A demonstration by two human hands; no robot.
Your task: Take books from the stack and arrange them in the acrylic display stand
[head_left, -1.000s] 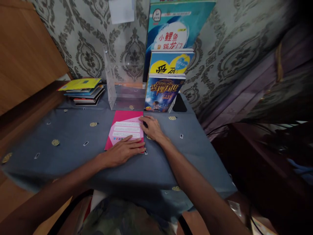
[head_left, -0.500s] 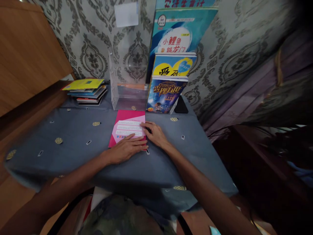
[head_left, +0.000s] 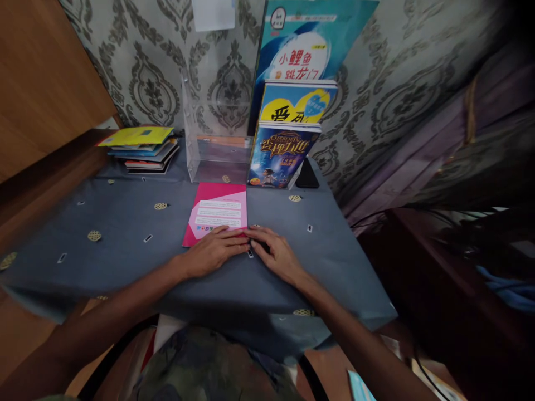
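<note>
resting flat on the grey-blue tablecloth (head_left: 125, 223), a pink booklet (head_left: 217, 214) lies just beyond both hands, its near edge under their fingertips. the left hand (head_left: 211, 253) lies palm down with fingers stretched out, the tips pressing the booklet's near right corner; it grips nothing. the right hand (head_left: 273, 253) lies palm down too, released, fingers pointing leftward so that its tips meet those of the left hand at the booklet's corner; whether they touch the booklet itself or only the cloth beside it cannot be told.

beyond the booklet, farther from the hands, a clear acrylic stand (head_left: 213, 150) sits against the patterned wall. to the right of it three upright books rise in steps: a dark blue book (head_left: 282, 156) in front, a yellow and blue book (head_left: 296, 103) behind it, a tall teal book (head_left: 309, 44) at the back. a black phone (head_left: 308, 175) lies just beside the dark blue book. far off to the left of the left hand, a stack of flat books (head_left: 142, 147) with a yellow cover on top sits at the table's far edge.
</note>
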